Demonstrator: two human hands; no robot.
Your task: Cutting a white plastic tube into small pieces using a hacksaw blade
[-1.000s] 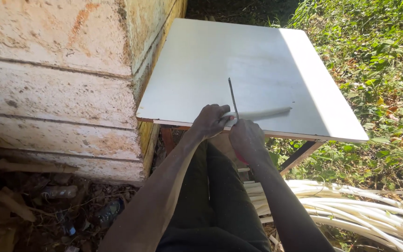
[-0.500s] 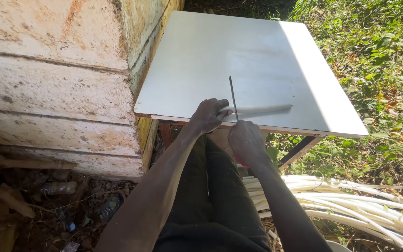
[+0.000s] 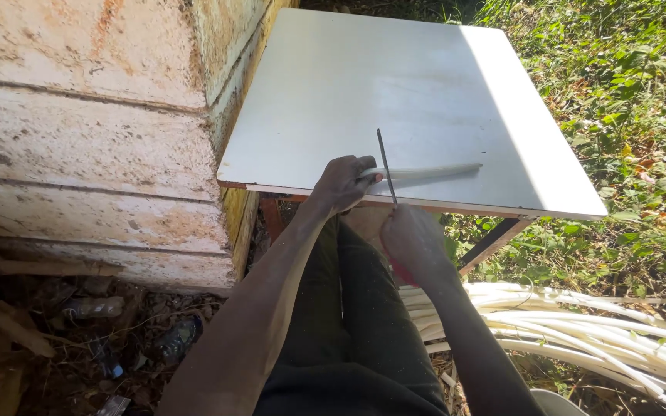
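At the centre of the frame, a pale tube (image 3: 425, 171) is pinned flat on the white table (image 3: 395, 85) by the clenched left hand (image 3: 342, 183). A thin saw blade (image 3: 386, 166) is laid across it, grasped by the right hand (image 3: 412, 243) just below the table edge, seemingly by a red handle. White pipes (image 3: 580, 323) are heaped at lower right.

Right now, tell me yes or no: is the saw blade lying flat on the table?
No: the thin saw blade stands on edge across the white pipe, worked by the right hand.
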